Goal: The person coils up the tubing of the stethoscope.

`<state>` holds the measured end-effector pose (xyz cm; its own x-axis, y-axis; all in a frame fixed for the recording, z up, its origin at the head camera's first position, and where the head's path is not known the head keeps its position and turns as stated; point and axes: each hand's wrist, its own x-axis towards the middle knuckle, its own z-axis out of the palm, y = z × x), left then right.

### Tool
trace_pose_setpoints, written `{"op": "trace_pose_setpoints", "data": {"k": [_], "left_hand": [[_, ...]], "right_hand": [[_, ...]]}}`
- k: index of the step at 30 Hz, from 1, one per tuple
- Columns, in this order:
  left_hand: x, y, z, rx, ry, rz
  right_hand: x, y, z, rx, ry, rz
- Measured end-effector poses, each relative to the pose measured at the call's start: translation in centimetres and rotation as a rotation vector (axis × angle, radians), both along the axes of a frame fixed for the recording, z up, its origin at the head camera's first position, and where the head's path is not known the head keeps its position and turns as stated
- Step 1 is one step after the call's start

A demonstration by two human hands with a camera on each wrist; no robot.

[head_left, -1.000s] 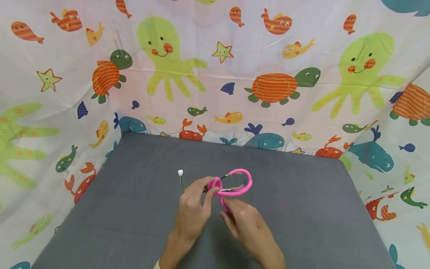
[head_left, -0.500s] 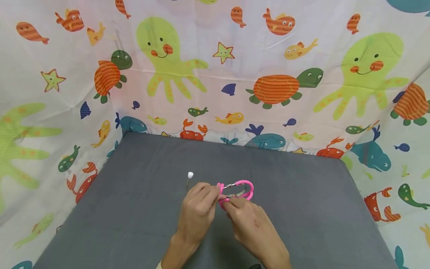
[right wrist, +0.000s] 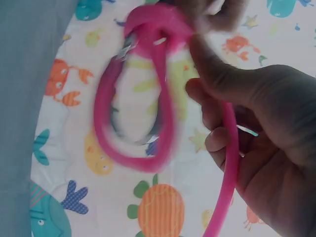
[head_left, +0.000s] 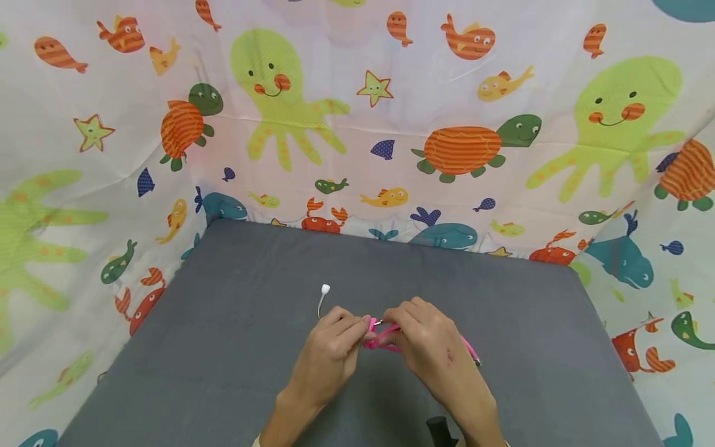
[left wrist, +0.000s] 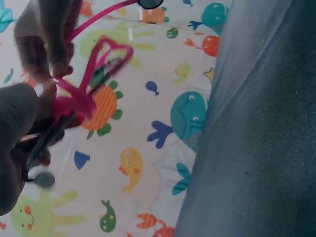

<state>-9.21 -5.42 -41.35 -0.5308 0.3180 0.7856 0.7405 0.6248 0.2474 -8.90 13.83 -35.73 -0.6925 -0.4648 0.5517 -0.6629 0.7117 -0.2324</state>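
Note:
Both hands are on a stethoscope with pink tubing [right wrist: 165, 98], held above the grey surface. In the head view my left hand [head_left: 329, 351] pinches the bundled tubing near the metal ear tubes. A white ear tip [head_left: 326, 289] sticks out beyond its knuckles. My right hand [head_left: 430, 344], close beside it, has fingers curled round the tubing. The right wrist view shows a length of tube running down through that hand, and a loop hanging by the bundle. A round dark-rimmed end [left wrist: 149, 3], probably the chest piece, shows at the top of the left wrist view.
A grey cloth surface [head_left: 251, 292] lies under the hands. White fabric walls [head_left: 357, 143] printed with sea animals stand behind and at both sides. A dark cylinder [head_left: 440, 429] sits by the right wrist.
The right hand has risen from below the bundle to its right side, now covering much of the pink loop. The left hand has shifted slightly right, the white ear tip with it.

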Motion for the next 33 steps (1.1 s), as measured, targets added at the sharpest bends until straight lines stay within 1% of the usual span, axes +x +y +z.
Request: {"op": "trace_pose_setpoints", "data": {"k": [3, 7, 10, 13, 17, 20, 22, 24, 26, 30, 33], "left_hand": [[0.1, -0.3, -0.2, -0.002, 0.003, -0.061], [0.0, -0.7, -0.3, -0.063, 0.025, -0.127], [-0.1, -1.1, -0.2, -0.070, -0.003, -0.188], [-0.1, -1.6, -0.1, -0.014, -0.083, -0.278], [0.0, -2.1, -0.1, 0.087, -0.203, -0.401], [0.1, -2.4, -0.3, 0.146, -0.244, -0.489], [0.1, -2.5, -0.4, 0.182, -0.249, -0.539], [0.0, -2.5, -0.5, 0.215, -0.238, -0.581], [-0.1, -2.5, -0.6, 0.250, -0.227, -0.609], [-0.1, -2.3, -0.7, 0.328, -0.201, -0.628], [-0.1, -2.1, -0.6, 0.404, -0.187, -0.621]], "right_hand": [[-0.6, 0.4, -0.1, -0.045, -0.044, 0.037], [-1.2, 1.1, -0.3, -0.093, -0.095, 0.084], [-1.7, 1.4, -0.5, -0.092, -0.119, 0.125], [-2.2, 1.7, -0.8, -0.113, -0.178, 0.199], [-2.9, 2.3, -1.0, -0.196, -0.324, 0.312], [-3.3, 2.6, -1.1, -0.244, -0.402, 0.372], [-3.4, 2.7, -1.1, -0.265, -0.424, 0.393], [-3.6, 2.8, -1.2, -0.287, -0.436, 0.417], [-3.7, 2.8, -1.4, -0.312, -0.444, 0.437], [-3.7, 3.0, -2.3, -0.374, -0.504, 0.467], [-3.2, 2.9, -3.2, -0.424, -0.545, 0.478]]}}
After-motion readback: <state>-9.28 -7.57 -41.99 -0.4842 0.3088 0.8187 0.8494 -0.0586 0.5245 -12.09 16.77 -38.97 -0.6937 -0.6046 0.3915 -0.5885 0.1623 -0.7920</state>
